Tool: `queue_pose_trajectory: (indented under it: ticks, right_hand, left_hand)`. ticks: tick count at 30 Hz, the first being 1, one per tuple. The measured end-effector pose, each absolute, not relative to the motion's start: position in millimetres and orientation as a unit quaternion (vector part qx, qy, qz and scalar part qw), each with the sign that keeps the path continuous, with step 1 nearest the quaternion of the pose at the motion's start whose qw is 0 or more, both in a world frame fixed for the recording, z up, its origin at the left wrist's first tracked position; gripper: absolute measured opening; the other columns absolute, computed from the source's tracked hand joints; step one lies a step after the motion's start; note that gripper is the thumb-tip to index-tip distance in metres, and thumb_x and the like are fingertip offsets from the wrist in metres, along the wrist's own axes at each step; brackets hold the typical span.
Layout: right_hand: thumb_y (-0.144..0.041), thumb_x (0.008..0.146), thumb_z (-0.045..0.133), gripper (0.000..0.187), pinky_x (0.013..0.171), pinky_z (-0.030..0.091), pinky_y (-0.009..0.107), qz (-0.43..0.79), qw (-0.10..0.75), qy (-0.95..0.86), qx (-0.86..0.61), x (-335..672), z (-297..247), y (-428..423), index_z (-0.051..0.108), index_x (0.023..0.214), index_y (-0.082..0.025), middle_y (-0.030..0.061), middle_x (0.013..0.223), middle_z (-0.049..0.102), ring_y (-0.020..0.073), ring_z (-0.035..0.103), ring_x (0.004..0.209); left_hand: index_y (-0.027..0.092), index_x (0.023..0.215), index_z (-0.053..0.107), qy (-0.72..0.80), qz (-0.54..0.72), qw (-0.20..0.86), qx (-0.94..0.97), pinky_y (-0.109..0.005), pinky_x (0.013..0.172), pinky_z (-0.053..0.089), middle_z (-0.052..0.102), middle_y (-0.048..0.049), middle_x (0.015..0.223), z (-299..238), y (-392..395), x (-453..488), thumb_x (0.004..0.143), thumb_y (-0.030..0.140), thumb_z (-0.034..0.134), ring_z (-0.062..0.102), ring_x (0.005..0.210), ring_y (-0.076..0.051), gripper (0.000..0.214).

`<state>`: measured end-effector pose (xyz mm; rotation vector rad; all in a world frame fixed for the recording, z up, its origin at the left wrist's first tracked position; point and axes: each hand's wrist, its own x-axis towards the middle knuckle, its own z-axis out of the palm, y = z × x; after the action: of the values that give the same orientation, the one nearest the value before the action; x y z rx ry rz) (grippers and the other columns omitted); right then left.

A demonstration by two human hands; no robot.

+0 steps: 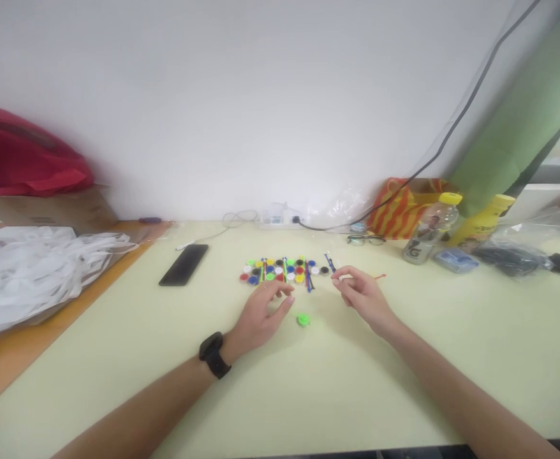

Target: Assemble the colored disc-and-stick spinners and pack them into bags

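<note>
Several small coloured round pieces and thin coloured sticks (282, 269) lie in a cluster at the middle of the pale green table (309, 382). One green round piece (303, 319) sits alone nearer me. My left hand (261, 315), with a black watch on its wrist, hovers just left of that green piece, fingers loosely curled and empty. My right hand (361, 294) is to the right of the cluster, its fingertips pinched together on something small I cannot make out. A red stick (379, 276) lies just beyond it.
A black phone (184, 264) lies left of the cluster. White plastic bags (31, 271) are heaped at far left. At the back stand a power strip (280, 221), glasses (366, 240), a striped bag (399, 207), a clear bottle (428, 229) and a yellow bottle (483, 223).
</note>
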<state>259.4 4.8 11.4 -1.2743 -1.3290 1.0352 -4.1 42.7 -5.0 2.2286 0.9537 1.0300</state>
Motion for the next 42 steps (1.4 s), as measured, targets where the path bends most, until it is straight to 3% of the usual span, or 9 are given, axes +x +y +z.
queue_pose_trajectory:
  ticks: [3,5,9,13,17,25,32,42]
  right_hand:
    - [-0.055,0.093,0.065,0.036,0.051,0.034,0.026,0.469,0.487,-0.569,-0.467,256.9,10.5,2.1,0.055,0.108,-0.024,-0.001,0.075,0.064,0.0113,0.041,0.052]
    - [-0.052,0.095,0.063,0.034,0.051,0.037,0.027,0.518,0.468,-0.584,-0.415,252.2,13.6,-2.9,0.049,0.111,-0.025,0.0044,0.096,0.072,0.0101,0.042,0.051]
    - [-0.051,0.099,0.062,0.038,0.052,0.038,0.027,0.619,0.405,-0.598,-0.309,241.8,20.7,-15.0,0.04,0.121,-0.029,0.01,0.12,0.071,0.0083,0.043,0.051]
    - [-0.058,0.095,0.066,0.055,0.057,0.041,0.027,0.673,0.358,-0.603,-0.237,236.4,19.6,-20.4,0.033,0.13,-0.031,0.0141,0.133,0.066,0.0081,0.047,0.055]
    - [-0.062,0.092,0.067,0.063,0.057,0.039,0.026,0.68,0.345,-0.607,-0.223,236.4,16.3,-19.1,0.03,0.133,-0.031,0.0158,0.137,0.064,0.0082,0.049,0.056]
    - [-0.066,0.088,0.068,0.068,0.055,0.038,0.026,0.703,0.352,-0.577,-0.221,237.5,14.6,-16.9,0.032,0.134,-0.031,0.0164,0.139,0.064,0.0084,0.049,0.054]
    - [-0.072,0.082,0.071,0.077,0.056,0.038,0.027,0.708,0.337,-0.575,-0.235,237.0,16.0,-16.5,0.033,0.135,-0.031,0.017,0.142,0.062,0.0089,0.05,0.056]
    - [-0.071,0.084,0.069,0.079,0.055,0.037,0.027,0.715,0.333,-0.571,-0.228,236.5,17.1,-17.3,0.032,0.141,-0.031,0.0152,0.138,0.064,0.0092,0.05,0.055]
  left_hand:
    - [0.022,0.112,0.065,0.344,0.398,0.222,0.821,-0.038,0.088,0.052,0.07,-0.0056,0.107,-3.9,42.3,-5.0,0.101,0.029,0.059,0.062,0.093,-0.02,0.014]
    - [0.022,0.113,0.064,0.323,0.414,0.198,0.828,-0.039,0.09,0.053,0.069,-0.0066,0.108,-1.8,39.3,-5.6,0.099,0.027,0.061,0.063,0.097,-0.021,0.015]
    - [0.023,0.116,0.061,0.224,0.434,0.176,0.855,-0.042,0.097,0.053,0.068,-0.0084,0.11,4.0,27.3,-3.9,0.092,0.023,0.072,0.064,0.108,-0.024,0.027]
    - [0.022,0.115,0.06,0.143,0.416,0.184,0.879,-0.038,0.089,0.057,0.067,-0.0085,0.103,6.2,17.0,2.2,0.091,0.016,0.071,0.065,0.102,-0.023,0.027]
    - [0.021,0.109,0.062,0.147,0.429,0.181,0.873,-0.033,0.082,0.058,0.065,-0.0084,0.1,2.7,15.4,6.0,0.095,0.009,0.063,0.066,0.095,-0.02,0.018]
    - [0.021,0.095,0.058,0.171,0.446,0.154,0.865,-0.03,0.076,0.056,0.061,-0.0045,0.089,1.3,15.3,6.9,0.095,0.011,0.065,0.064,0.086,-0.018,0.013]
    - [0.022,0.103,0.057,0.174,0.418,0.186,0.872,-0.033,0.084,0.055,0.063,-0.0076,0.1,-1.7,16.2,5.9,0.097,0.01,0.061,0.064,0.098,-0.02,0.014]
    - [0.021,0.097,0.054,0.179,0.413,0.162,0.878,-0.031,0.081,0.053,0.058,-0.0042,0.091,-2.4,15.9,5.5,0.097,0.011,0.059,0.061,0.091,-0.019,0.012]
